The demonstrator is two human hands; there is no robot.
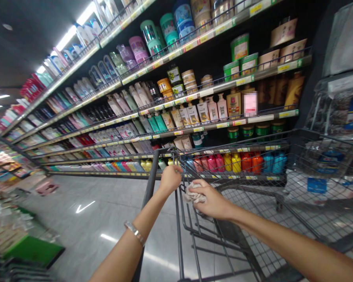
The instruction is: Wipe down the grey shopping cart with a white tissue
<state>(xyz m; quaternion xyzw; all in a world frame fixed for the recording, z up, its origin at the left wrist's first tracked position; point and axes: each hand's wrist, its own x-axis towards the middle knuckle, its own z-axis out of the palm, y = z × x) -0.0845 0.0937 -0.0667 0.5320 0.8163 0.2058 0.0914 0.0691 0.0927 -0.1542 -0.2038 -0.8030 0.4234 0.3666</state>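
A dark grey wire shopping cart point(194, 231) stands right in front of me, its basket stretching off to the right. My left hand point(170, 178) is closed around the metal frame near the top of the cart's rear end, beside the handle bar point(149, 188). Crumpled in my right hand point(213, 199) is a whitish cloth point(194, 194), which lies against the cart's wire bars. The fingers of that hand are bent over the cloth. A silvery bracelet point(134, 232) circles my left wrist.
Long store shelves point(176, 129) full of bottles and jars run behind the cart. Bagged packages point(326, 156) hang at the right. Grey tiled floor point(106, 207) extends to the left, where a green box point(33, 250) and a pink stool point(47, 187) stand.
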